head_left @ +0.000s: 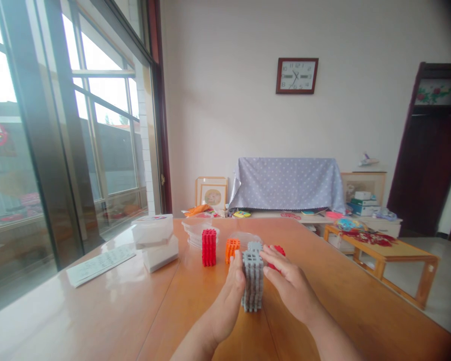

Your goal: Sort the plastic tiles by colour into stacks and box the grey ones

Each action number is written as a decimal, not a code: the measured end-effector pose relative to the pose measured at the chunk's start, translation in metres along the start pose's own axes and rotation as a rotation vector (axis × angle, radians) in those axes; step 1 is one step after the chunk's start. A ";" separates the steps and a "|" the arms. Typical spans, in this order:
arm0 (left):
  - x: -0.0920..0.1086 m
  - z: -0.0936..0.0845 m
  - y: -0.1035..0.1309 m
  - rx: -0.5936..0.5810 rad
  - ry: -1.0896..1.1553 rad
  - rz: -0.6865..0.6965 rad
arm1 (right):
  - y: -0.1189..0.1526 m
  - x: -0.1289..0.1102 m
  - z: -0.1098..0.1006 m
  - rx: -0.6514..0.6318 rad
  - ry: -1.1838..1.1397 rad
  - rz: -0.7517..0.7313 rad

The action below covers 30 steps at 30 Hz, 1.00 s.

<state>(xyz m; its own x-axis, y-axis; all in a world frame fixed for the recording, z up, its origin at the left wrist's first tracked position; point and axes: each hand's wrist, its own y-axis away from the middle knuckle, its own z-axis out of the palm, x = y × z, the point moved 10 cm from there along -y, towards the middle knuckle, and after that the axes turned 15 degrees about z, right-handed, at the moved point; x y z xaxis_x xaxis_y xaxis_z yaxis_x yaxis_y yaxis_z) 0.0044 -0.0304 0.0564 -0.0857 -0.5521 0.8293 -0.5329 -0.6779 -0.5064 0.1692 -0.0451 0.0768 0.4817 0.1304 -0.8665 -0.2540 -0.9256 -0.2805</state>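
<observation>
A tall stack of grey interlocking plastic pieces stands upright on the wooden table between my hands. My left hand lies along its left side, fingers straight and held up. On the other side, my right hand has its fingers stretched out, the tips at the stack's upper right edge. Another grey piece shows just behind the stack's top. Beyond my left fingers is an orange stack, partly covered. A red stack stands farther left. Red pieces are half hidden behind my right fingers.
Clear plastic trays lie behind the red stack. To the left are white boxes, one on another, and a printed sheet. A low wooden table stands at the right, past the table's edge. Large windows line the left side.
</observation>
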 end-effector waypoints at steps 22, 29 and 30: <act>-0.012 -0.010 -0.007 0.123 0.077 -0.059 | -0.006 0.016 0.024 -0.167 -0.725 0.247; -0.022 -0.027 -0.007 0.274 0.062 -0.066 | -0.012 0.030 0.042 -0.231 -0.755 0.283; -0.026 -0.027 -0.008 0.289 0.092 -0.089 | -0.013 0.031 0.043 -0.223 -0.766 0.279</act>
<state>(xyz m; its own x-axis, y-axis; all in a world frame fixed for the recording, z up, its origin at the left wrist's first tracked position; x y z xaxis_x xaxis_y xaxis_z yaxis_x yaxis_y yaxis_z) -0.0116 0.0026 0.0452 -0.1326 -0.4470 0.8846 -0.2817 -0.8387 -0.4660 0.1518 -0.0139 0.0360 -0.2966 0.0171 -0.9549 -0.0693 -0.9976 0.0037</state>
